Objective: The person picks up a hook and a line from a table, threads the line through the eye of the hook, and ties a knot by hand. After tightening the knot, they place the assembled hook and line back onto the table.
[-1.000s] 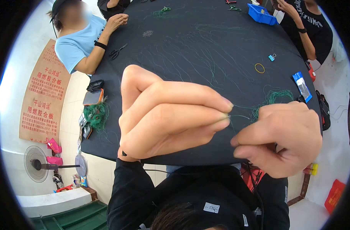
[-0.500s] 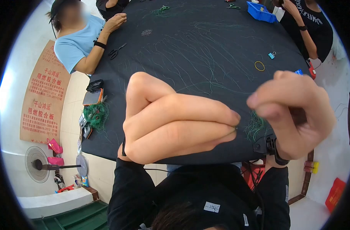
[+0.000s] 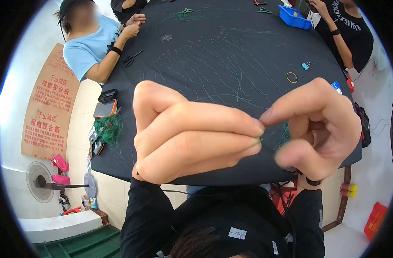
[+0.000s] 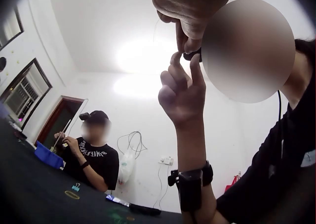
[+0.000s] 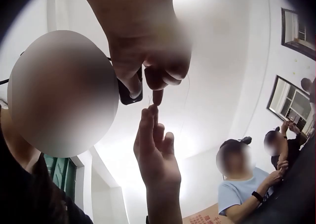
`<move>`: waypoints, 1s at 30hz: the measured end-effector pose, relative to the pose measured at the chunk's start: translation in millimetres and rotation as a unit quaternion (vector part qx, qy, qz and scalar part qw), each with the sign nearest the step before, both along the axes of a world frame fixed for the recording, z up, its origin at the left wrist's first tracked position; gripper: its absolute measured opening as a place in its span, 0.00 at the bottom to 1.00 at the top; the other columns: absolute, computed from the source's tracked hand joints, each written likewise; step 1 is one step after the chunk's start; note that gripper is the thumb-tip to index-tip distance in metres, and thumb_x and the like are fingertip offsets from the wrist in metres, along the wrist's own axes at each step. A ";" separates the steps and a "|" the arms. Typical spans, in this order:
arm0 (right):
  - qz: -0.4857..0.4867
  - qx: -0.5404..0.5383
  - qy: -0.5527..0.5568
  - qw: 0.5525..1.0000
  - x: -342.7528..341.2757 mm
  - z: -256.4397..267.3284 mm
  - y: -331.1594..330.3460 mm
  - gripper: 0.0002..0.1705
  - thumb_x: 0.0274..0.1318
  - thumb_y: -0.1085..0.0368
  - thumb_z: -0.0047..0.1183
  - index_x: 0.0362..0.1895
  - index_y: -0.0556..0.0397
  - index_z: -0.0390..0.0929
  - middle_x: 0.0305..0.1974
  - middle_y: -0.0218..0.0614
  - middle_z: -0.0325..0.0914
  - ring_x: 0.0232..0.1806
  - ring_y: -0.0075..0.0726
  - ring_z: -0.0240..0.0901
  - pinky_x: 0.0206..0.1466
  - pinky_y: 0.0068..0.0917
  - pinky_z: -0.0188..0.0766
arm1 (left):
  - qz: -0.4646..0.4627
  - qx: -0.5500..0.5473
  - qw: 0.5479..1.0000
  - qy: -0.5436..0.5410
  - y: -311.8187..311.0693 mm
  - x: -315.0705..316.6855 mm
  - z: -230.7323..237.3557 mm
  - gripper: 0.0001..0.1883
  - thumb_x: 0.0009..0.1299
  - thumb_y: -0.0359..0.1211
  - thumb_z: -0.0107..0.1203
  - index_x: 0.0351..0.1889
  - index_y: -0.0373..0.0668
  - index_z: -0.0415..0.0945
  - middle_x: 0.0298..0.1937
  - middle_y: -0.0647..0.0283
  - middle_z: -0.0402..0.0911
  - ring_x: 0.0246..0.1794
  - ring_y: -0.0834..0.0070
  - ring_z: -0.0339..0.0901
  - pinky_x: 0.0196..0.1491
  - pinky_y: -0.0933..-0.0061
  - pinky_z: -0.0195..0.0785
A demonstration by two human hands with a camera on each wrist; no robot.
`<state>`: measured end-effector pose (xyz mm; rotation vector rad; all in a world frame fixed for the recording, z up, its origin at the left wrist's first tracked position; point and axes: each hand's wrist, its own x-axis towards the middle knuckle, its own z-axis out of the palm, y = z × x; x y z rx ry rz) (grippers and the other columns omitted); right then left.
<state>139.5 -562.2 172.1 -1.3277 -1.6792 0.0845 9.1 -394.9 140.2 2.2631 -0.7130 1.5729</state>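
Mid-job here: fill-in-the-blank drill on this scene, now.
The right hand touches the left hand with its index fingertip, its opposing ____ spread away.
Nearest the small light-blue binder clip lies a thin round band, coloured ____.
Tangled thread at the left edge of the black table is coloured ____.
Missing words: thumb; yellow; green.

Looks like a very fine green thread (image 3: 261,139), pinched between the left hand's (image 3: 198,135) fingertips. Shows only as a tiny end there, just beside the right hand's (image 3: 327,124) index fingertip. Runs too thin to trace farther with certainty.
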 end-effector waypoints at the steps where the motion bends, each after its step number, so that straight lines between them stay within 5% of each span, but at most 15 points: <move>1: -0.002 0.000 -0.015 1.000 -1.9 1.0 0.0 0.17 0.46 0.63 0.63 0.33 0.66 0.74 0.17 0.32 0.72 0.12 0.10 0.54 0.15 0.10 0.45 | -0.003 -0.001 1.000 0.003 0.1 -0.6 0.0 0.09 0.52 0.31 0.66 0.28 0.42 0.77 0.30 0.65 0.80 0.27 0.80 0.61 0.18 0.86 0.43; 7: 0.012 0.025 -0.046 0.999 -0.6 -0.7 1.3 0.11 0.41 0.76 0.63 0.30 0.65 0.75 0.19 0.35 0.74 0.14 0.12 0.57 0.15 0.11 0.47 | 0.011 -0.028 1.000 -0.001 -1.6 -1.8 -2.1 0.08 0.54 0.33 0.65 0.27 0.43 0.77 0.30 0.65 0.80 0.28 0.79 0.61 0.19 0.85 0.44; 14: 0.007 0.071 -0.021 0.997 -9.8 -3.0 3.6 0.16 0.37 0.73 0.67 0.32 0.65 0.75 0.22 0.36 0.76 0.13 0.15 0.56 0.14 0.13 0.46 | 0.000 -0.076 0.997 0.024 -5.5 -2.7 -2.8 0.11 0.58 0.38 0.64 0.27 0.44 0.76 0.30 0.67 0.79 0.28 0.79 0.59 0.24 0.83 0.47; 16: -0.006 0.049 -0.107 0.993 -12.9 6.3 4.9 0.20 0.34 0.72 0.69 0.35 0.65 0.76 0.22 0.35 0.75 0.13 0.16 0.54 0.14 0.14 0.45 | 0.000 -0.084 0.996 0.033 -5.5 -2.8 -2.6 0.11 0.59 0.40 0.63 0.27 0.44 0.75 0.30 0.68 0.78 0.28 0.79 0.58 0.25 0.81 0.46; 19: -0.040 0.224 -0.165 0.960 -8.7 -17.2 13.2 0.27 0.25 0.73 0.70 0.39 0.62 0.77 0.18 0.32 0.72 0.12 0.19 0.52 0.13 0.18 0.42 | -0.002 -0.089 0.994 0.063 -3.7 -4.9 0.6 0.12 0.61 0.42 0.61 0.26 0.45 0.74 0.30 0.69 0.78 0.28 0.79 0.57 0.27 0.79 0.46; 30: -0.043 0.302 -0.215 0.928 -10.7 -20.2 18.8 0.21 0.25 0.79 0.62 0.34 0.64 0.76 0.12 0.27 0.64 0.09 0.19 0.49 0.12 0.18 0.38 | -0.025 -0.153 0.978 0.137 -6.0 -8.6 3.0 0.17 0.62 0.49 0.58 0.23 0.48 0.74 0.28 0.71 0.79 0.24 0.81 0.56 0.33 0.74 0.47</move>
